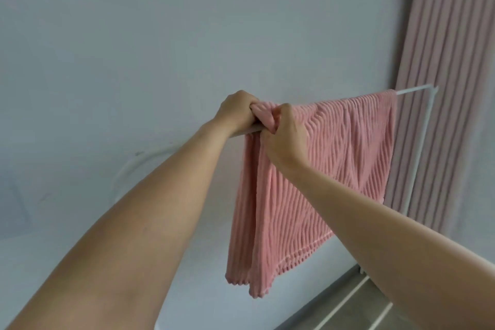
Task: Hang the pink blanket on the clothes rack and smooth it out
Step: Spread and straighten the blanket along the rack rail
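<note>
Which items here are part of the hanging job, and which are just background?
In the job:
- pink blanket, draped over the rail, bunched at its left end
- clothes rack, white
- left hand, gripping the bunched cloth
- right hand, gripping the same bunch

Background:
- pink curtain
- white wall
- grey floor

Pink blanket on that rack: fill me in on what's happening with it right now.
A person is hanging the pink blanket over the top bar of a white clothes rack. It is already draped across the bar, spread fairly flat toward the right end by the pink curtain. At the left end the fabric is bunched, and both the left hand and the right hand grip that bunch at the bar. Smoothing is not finished.
</note>
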{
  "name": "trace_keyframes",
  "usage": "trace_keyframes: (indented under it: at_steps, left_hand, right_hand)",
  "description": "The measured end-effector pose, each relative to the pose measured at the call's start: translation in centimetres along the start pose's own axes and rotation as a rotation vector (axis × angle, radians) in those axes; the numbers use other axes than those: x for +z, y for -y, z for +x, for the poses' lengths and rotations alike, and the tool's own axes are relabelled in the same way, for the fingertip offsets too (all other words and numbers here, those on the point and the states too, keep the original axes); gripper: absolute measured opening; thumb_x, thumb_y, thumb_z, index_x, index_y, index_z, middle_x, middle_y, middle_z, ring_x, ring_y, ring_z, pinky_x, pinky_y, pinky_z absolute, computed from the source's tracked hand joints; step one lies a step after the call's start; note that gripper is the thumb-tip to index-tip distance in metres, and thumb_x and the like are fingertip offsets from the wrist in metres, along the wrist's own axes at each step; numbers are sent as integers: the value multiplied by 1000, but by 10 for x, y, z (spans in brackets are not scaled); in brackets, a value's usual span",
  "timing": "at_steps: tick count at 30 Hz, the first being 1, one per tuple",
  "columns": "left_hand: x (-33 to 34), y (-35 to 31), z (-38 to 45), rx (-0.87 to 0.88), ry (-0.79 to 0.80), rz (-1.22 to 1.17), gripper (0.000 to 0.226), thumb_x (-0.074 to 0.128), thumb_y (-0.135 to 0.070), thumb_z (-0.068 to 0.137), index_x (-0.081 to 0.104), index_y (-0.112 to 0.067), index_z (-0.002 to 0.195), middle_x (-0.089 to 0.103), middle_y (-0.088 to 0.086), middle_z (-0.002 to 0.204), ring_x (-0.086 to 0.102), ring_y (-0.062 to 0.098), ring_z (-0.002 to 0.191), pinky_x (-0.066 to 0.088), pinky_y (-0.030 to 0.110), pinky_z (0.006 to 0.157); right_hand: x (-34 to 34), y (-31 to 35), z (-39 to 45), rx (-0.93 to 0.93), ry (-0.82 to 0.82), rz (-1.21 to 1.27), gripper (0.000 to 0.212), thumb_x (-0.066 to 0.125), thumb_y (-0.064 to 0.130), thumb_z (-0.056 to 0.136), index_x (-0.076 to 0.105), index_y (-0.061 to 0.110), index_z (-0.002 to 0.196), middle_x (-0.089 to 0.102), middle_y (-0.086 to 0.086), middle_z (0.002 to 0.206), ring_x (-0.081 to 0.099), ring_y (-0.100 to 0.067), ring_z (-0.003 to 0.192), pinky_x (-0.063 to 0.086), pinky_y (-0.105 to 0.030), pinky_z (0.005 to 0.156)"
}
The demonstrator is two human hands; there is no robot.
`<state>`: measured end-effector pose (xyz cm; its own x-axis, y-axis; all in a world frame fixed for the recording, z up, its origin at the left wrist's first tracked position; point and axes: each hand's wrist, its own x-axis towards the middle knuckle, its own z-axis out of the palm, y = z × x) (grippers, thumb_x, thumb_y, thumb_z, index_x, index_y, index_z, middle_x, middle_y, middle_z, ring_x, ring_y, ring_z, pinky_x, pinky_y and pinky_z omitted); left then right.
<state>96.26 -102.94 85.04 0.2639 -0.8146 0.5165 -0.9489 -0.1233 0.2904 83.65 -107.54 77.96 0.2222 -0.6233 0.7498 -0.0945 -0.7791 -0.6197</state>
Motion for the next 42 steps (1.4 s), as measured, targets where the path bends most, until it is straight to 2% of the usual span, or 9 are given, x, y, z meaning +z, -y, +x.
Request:
trace_keyframes:
  at_steps: [4, 9, 12, 17, 23, 29, 32, 37, 42]
  left_hand:
    - [-27, 9, -15, 104, 36, 158, 40, 44, -14, 78, 78, -22, 98, 76, 0, 101, 67, 24, 97, 53, 40, 88]
    - [-42, 16, -39, 204, -158, 266, 39, 46, -8, 89, 72, -18, 116, 72, 9, 110, 63, 30, 103, 48, 37, 91]
    - [-47, 18, -55, 135, -29, 264, 37, 55, -15, 87, 69, -18, 120, 69, 7, 117, 62, 27, 109, 47, 35, 92]
    - [-61, 29, -73, -34, 227, 99, 23, 53, -14, 83, 75, -16, 89, 75, 6, 83, 74, 16, 71, 62, 41, 75]
    - [-46, 19, -87, 106, -40, 178, 51, 51, -8, 76, 68, -19, 123, 70, -1, 116, 61, 19, 109, 51, 37, 95]
    - [21, 18, -142, 346, -752, 65, 17, 51, 3, 69, 62, -1, 81, 58, 10, 80, 53, 29, 80, 47, 36, 71]
    - [64, 28, -175, 86, -846, -201, 14, 49, 0, 70, 56, -4, 81, 55, 7, 80, 52, 27, 77, 46, 35, 71]
    - [104, 65, -192, -663, -378, -425, 57, 61, -10, 79, 45, -7, 134, 52, 10, 130, 58, 29, 112, 45, 32, 87]
    - [145, 92, -200, -712, 172, -548, 53, 69, -16, 78, 56, -12, 129, 66, 6, 122, 64, 26, 109, 52, 37, 91]
  right_hand:
    - [13, -18, -16, 106, 99, -87, 24, 62, 22, 83, 42, 19, 95, 56, 6, 79, 54, -16, 67, 40, -35, 53]
    - [31, -15, -33, 10, 203, -267, 10, 53, 22, 90, 49, 17, 98, 58, 3, 75, 50, -19, 57, 33, -32, 47]
    - [38, -8, -45, 1, 252, -270, 2, 51, 15, 86, 50, 16, 85, 53, 6, 69, 50, -19, 61, 31, -31, 51]
    - [40, 2, -68, -21, 123, -175, 10, 52, 9, 80, 45, 16, 78, 46, 10, 59, 41, -10, 50, 24, -29, 47]
    - [62, 7, -104, 82, 179, -167, 7, 50, 11, 83, 44, 14, 83, 56, -1, 68, 51, -23, 58, 42, -36, 54]
    - [65, 8, -130, -61, 331, -208, 15, 42, 23, 89, 50, 14, 98, 52, 6, 58, 51, -20, 49, 42, -36, 47]
    - [57, -1, -145, -42, 324, -334, 27, 43, 39, 86, 43, 16, 100, 54, 6, 63, 52, -21, 50, 41, -35, 44]
    - [70, -43, -182, 228, 352, -473, 55, 52, 68, 83, 42, 15, 99, 55, 1, 86, 57, -24, 74, 47, -39, 61]
    - [83, -86, -210, 576, 341, -508, 48, 54, 50, 86, 51, 8, 109, 61, -10, 104, 61, -33, 93, 56, -47, 75]
